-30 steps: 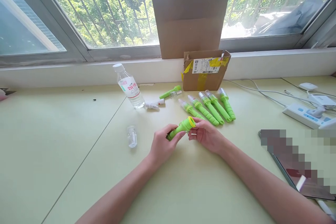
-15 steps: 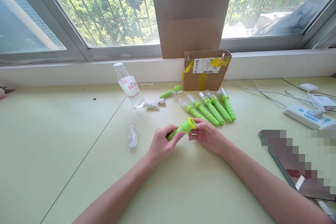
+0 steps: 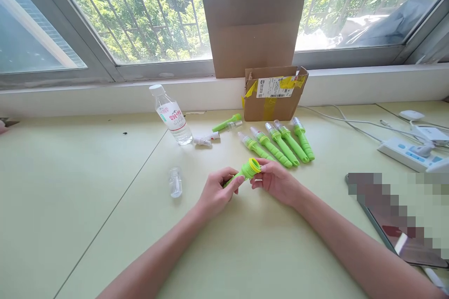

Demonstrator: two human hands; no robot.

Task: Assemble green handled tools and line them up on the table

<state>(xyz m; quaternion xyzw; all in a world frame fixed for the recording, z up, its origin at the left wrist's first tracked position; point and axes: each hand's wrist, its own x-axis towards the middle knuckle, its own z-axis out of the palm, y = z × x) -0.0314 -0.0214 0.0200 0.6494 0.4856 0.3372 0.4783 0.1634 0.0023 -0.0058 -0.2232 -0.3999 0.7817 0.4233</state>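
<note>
Both hands clamp a ribbed green plastic handle with yellow-rimmed open end above the pale green desk: left hand on its shaft, right hand apparently pinching the rim.

A: Green handle: its lower shaft sits hidden inside the left hand; only the collar end shows.

B: Right hand: fingertips tucked behind that collar, contact not readable. Anything at the edges?

A: Pixelated block at right masks whatever lies there. A dark flat item below it runs out of frame.

B: Power strip is cut by the right edge. Bottle label: print too small to read.

A: Same for the box label. Something at the far left edge, mostly cropped, unidentifiable.
</note>
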